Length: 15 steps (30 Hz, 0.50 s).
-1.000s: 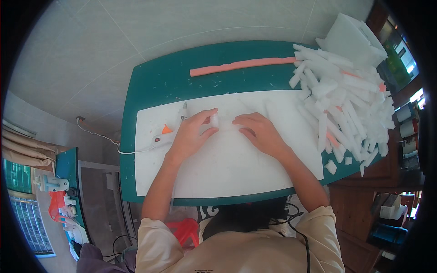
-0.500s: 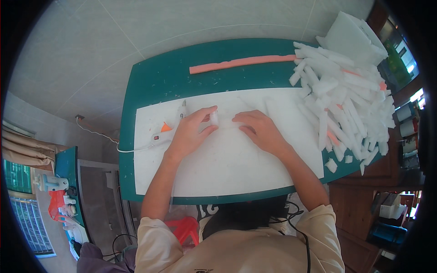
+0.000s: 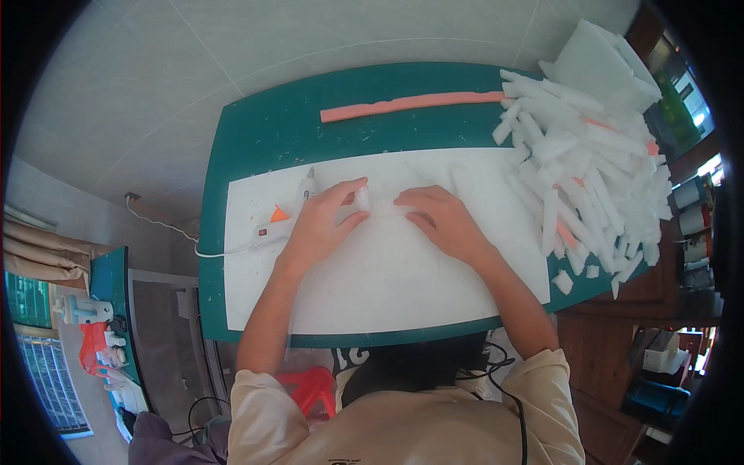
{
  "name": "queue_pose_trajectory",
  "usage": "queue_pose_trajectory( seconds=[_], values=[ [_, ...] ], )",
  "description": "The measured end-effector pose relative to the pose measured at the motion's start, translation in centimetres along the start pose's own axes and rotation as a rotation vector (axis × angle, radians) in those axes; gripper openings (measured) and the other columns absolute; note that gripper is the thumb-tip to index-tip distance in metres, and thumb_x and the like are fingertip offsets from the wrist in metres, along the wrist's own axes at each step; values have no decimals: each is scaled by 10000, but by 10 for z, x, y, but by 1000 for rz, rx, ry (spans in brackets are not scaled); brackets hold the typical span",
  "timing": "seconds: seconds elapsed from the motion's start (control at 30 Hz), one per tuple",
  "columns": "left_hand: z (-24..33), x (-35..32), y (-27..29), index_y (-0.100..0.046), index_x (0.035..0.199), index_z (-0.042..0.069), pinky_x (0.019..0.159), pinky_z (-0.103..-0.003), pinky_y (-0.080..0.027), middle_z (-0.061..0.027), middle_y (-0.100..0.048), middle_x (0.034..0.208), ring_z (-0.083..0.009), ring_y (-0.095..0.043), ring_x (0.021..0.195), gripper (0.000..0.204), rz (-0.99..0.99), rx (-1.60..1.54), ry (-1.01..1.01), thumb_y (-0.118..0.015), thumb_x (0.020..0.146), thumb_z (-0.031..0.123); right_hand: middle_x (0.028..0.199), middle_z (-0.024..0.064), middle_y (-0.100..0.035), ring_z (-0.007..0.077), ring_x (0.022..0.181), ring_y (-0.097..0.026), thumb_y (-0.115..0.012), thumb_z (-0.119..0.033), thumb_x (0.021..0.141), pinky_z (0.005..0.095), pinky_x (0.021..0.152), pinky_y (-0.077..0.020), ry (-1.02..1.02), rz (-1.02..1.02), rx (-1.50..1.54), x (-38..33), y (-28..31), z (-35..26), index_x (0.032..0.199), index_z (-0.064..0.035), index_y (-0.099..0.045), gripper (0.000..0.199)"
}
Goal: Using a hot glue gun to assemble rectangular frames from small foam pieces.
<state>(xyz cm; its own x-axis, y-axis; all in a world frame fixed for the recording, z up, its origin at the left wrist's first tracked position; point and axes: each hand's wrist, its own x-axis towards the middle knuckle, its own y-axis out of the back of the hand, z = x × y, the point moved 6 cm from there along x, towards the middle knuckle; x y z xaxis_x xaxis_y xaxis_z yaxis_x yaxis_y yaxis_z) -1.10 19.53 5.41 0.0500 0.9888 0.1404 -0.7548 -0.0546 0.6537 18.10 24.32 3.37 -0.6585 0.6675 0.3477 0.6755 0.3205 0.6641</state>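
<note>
A large white foam sheet (image 3: 387, 271) lies on a green table (image 3: 263, 132). My left hand (image 3: 322, 225) rests on the sheet and pinches a small white foam piece (image 3: 362, 198) between thumb and fingers. Just to its right, my right hand (image 3: 442, 221) lies flat on the sheet, fingers pointing toward the foam piece, holding nothing. A white glue gun (image 3: 291, 213) with an orange trigger lies on the sheet beside my left hand.
A heap of several white foam strips (image 3: 589, 163) covers the table's right end. A long pink foam strip (image 3: 411, 103) lies at the far edge. The glue gun's cord (image 3: 167, 229) runs off the table's left side. A red stool (image 3: 310, 387) stands below the near edge.
</note>
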Motion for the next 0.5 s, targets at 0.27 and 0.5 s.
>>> queue_pose_trajectory(
  seconds=[0.27, 0.5],
  values=[
    [1, -1, 1, -571, 1299, 61, 945, -359, -508, -152, -640, 1243, -301, -653, 1092, 477, 4, 4, -44, -725, 850, 114, 1133, 125, -649, 321, 1091, -572, -608, -27, 876, 400, 977, -452, -5, -12, 3, 1, 0, 0, 1107, -67, -657, 240],
    [-1, 0, -1, -577, 1290, 66, 955, -333, -505, -123, -641, 1267, -279, -657, 1104, 492, 10, -12, -41, -747, 828, 82, 1153, 115, -655, 312, 1102, -582, -637, -27, 860, 393, 955, -476, -15, -20, -5, 2, 1, 1, 1121, -73, -666, 267]
  ],
)
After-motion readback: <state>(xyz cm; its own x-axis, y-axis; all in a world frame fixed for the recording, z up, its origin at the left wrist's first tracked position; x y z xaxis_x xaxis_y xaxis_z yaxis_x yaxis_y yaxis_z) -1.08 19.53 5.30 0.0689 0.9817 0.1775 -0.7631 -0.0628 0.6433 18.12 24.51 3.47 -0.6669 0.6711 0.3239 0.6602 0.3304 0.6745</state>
